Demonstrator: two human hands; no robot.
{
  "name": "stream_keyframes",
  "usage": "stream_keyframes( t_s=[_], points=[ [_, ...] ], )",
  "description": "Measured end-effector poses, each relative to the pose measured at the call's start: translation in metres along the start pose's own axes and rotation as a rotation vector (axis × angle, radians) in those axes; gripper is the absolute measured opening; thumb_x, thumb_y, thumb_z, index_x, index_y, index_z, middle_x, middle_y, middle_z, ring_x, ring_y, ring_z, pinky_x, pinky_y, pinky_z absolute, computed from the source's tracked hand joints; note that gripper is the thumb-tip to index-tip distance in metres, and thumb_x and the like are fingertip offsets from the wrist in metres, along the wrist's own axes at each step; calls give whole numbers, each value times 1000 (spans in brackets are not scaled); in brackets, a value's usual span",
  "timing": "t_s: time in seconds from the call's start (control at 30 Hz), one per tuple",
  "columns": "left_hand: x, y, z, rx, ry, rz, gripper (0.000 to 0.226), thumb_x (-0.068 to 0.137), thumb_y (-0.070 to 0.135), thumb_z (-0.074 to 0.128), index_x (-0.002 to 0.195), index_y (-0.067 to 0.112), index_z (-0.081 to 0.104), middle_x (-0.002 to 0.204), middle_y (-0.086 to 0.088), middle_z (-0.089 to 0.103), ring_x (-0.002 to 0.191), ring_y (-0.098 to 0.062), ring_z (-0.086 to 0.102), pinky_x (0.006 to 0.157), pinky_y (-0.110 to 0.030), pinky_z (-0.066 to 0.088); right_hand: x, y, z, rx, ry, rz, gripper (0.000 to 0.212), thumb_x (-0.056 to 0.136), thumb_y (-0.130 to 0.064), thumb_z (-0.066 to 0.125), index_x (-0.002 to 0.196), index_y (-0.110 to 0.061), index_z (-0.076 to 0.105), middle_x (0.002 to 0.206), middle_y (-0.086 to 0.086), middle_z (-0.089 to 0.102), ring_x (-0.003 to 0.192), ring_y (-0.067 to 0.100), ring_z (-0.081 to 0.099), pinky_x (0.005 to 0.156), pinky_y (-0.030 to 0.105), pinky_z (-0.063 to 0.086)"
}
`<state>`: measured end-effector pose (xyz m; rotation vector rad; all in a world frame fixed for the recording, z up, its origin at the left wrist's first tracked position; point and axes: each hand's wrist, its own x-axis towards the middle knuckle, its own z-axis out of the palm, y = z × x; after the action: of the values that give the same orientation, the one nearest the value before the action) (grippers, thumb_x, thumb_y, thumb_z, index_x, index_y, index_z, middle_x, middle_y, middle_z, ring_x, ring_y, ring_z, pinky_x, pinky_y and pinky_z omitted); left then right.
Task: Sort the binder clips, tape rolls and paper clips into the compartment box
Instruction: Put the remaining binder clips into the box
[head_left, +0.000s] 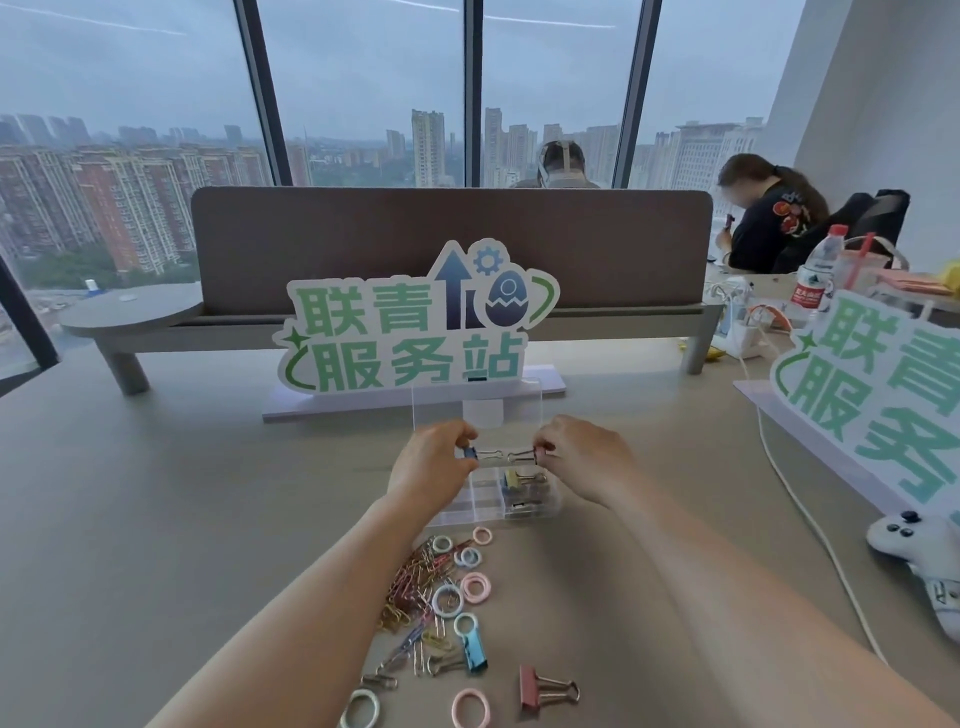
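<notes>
Head view: left hand (434, 457) pinches blue binder clip (470, 453), right hand (582, 454) pinches pink clip (535, 456), above compartment box (498, 499).

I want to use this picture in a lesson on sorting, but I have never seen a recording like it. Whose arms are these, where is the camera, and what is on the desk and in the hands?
There is no machine here. The single picture comes from a camera worn on a person's head, looking forward and down, so the two bare arms are the wearer's own. The left hand pinches a blue binder clip and the right hand pinches another binder clip, with their wire handles meeting above a clear compartment box. Some clips already lie in its right-hand compartments. On the desk nearer the wearer lie loose paper clips, small pastel tape rolls and a pink binder clip, not yet sorted.
</notes>
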<state>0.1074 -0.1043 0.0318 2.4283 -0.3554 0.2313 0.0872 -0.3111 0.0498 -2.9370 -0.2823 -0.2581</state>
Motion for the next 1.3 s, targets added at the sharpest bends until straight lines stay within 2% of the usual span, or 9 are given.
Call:
stream_keyframes(
  t_s=[0.17, 0.43, 0.73, 0.8, 0.87, 0.93, 1.03, 1.2, 1.3],
  points=[
    [16, -4, 9, 30, -41, 7, 35, 84, 19, 68, 118, 21, 62, 110, 5, 65, 103, -15, 56, 86, -30, 47, 14, 6, 12, -22, -51, 14, 18, 95, -31, 51, 104, -26, 66, 108, 0, 57, 95, 23, 61, 67, 30, 38],
    [24, -13, 16, 20, -78, -9, 35, 81, 20, 71, 115, 23, 64, 106, 8, 66, 92, -10, 55, 79, -25, 45, 22, 14, 18, -3, -119, 15, 23, 97, -35, 50, 113, -27, 65, 108, 2, 53, 97, 24, 59, 68, 30, 36],
    [22, -15, 17, 26, -87, -6, 32, 81, 24, 70, 113, 25, 66, 109, 10, 65, 91, -9, 57, 80, -27, 48, 25, 14, 15, 3, -164, 14, 21, 97, -34, 48, 107, -29, 66, 93, -6, 40, 89, 20, 51, 69, 31, 36],
    [21, -15, 18, 37, -89, -2, 31, 81, 25, 71, 112, 25, 66, 111, 9, 64, 93, -9, 57, 82, -28, 49, 24, 14, 16, 14, -174, 28, 24, 97, -34, 48, 114, -28, 64, 97, -6, 42, 102, 22, 55, 72, 31, 35],
    [19, -16, 18, 38, -85, -5, 28, 82, 27, 70, 110, 25, 67, 114, 8, 63, 93, -10, 56, 83, -28, 49, 23, 15, 18, 35, -168, 47, 31, 97, -35, 49, 125, -28, 60, 113, -1, 53, 112, 22, 55, 78, 33, 38],
    [16, -17, 18, 34, -71, -8, 25, 83, 27, 67, 108, 25, 67, 116, 6, 64, 92, -11, 57, 82, -29, 49, 20, 15, 19, 58, -136, 66, 35, 97, -35, 50, 130, -27, 57, 128, -1, 55, 116, 22, 54, 84, 35, 42],
    [10, -16, 15, 29, -42, 2, 21, 87, 24, 62, 106, 24, 68, 113, 4, 64, 88, -10, 56, 79, -26, 46, 13, 11, 19, 94, -83, 67, 30, 97, -33, 48, 124, -29, 60, 125, -4, 56, 114, 19, 55, 83, 34, 41],
    [-10, -10, 8, 10, -14, 25, 18, 88, 22, 59, 103, 23, 69, 107, 3, 64, 94, -14, 57, 82, -30, 48, -12, -5, 17, 158, -41, 20, 24, 95, -27, 48, 111, -28, 66, 113, -5, 60, 104, 18, 57, 80, 33, 46],
    [-30, -10, 6, -9, -16, 25, 17, 87, 22, 60, 102, 24, 70, 104, 4, 64, 91, -13, 57, 80, -29, 47, -31, -17, 18, 190, -50, -36, 20, 93, -26, 50, 104, -27, 68, 109, -4, 62, 97, 19, 59, 73, 31, 44]
  ],
)
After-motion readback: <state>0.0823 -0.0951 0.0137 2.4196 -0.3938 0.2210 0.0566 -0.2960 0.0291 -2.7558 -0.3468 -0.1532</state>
